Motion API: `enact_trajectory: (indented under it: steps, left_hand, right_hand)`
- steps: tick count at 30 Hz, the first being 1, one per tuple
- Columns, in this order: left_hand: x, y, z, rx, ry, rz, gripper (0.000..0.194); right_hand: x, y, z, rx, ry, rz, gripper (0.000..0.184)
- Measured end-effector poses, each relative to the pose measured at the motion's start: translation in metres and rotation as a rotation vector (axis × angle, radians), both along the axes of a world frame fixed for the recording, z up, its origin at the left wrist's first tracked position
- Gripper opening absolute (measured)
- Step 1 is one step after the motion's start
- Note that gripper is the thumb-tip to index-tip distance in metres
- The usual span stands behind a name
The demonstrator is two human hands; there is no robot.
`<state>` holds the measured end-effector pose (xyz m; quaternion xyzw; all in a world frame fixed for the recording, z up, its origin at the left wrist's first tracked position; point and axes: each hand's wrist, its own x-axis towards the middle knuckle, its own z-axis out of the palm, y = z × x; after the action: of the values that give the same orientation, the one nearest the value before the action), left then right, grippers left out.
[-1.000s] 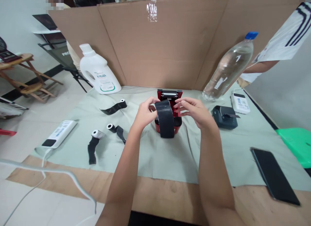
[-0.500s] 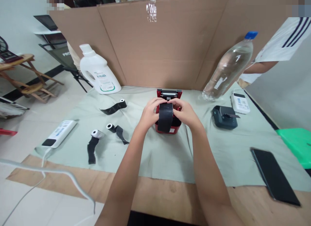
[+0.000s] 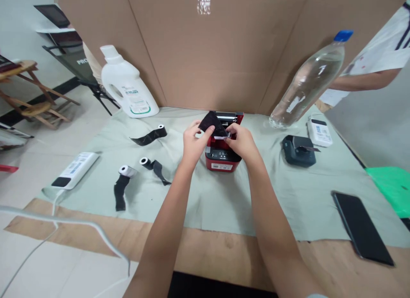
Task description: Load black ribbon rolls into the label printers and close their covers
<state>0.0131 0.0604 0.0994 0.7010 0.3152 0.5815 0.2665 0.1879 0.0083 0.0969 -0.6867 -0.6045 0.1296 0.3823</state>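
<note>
A small red and black label printer [image 3: 223, 159] stands on the cloth in front of me with its lid raised. Above its open bay is a roll of black paper [image 3: 212, 123], its loose end lifted toward the upper left. My left hand [image 3: 194, 140] pinches that black strip between thumb and fingers. At the roll's right side, my right hand [image 3: 241, 138] has its fingers closed by the white edge; the fingertips are partly hidden inside the bay. Left of the printer lie three more paper rolls: one far [image 3: 161, 130], one white-sided [image 3: 127, 171], one small [image 3: 146, 163].
A cardboard screen [image 3: 208, 54] closes off the back. Against it lean a white jug [image 3: 130, 90] and a water bottle [image 3: 310, 80]. At right are a dark portable printer [image 3: 298, 151], a white power bank [image 3: 320, 132] and a phone [image 3: 361, 227]; another white power bank [image 3: 76, 170] lies left. A person's arm [image 3: 365, 81] shows behind.
The black strip, which hung down over the printer's front, is now lifted up and to the left by my left hand. The printer's front panel has come into sight.
</note>
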Motion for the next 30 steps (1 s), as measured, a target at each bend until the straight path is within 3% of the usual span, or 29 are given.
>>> enact_trajectory:
  steps: [9, 14, 16, 21, 25, 30]
  left_hand:
    - [-0.001, -0.002, 0.0, -0.08, 0.239, -0.11, 0.022]
    - [-0.001, -0.003, -0.004, -0.081, 0.491, -0.194, 0.015]
    - [-0.003, -0.004, -0.003, -0.104, 0.537, -0.22, 0.013]
    - [-0.015, -0.011, 0.016, -0.144, 0.715, -0.312, 0.015]
    - [-0.023, -0.024, 0.039, -0.18, 0.797, -0.359, 0.022]
    - [-0.025, -0.045, 0.058, -0.317, 0.91, -0.441, 0.03]
  right_hand:
    - [-0.008, 0.0, -0.001, -0.14, -0.188, -0.086, 0.027]
    - [0.014, -0.006, 0.009, -0.13, 0.105, 0.076, 0.039]
    - [0.028, -0.012, 0.017, -0.057, 0.244, 0.053, 0.039]
    - [0.046, -0.011, 0.018, 0.179, 0.416, -0.148, 0.042]
    - [0.038, 0.006, 0.0, 0.212, 0.57, -0.051, 0.052]
    - [0.03, 0.012, -0.011, 0.245, 0.659, -0.051, 0.041]
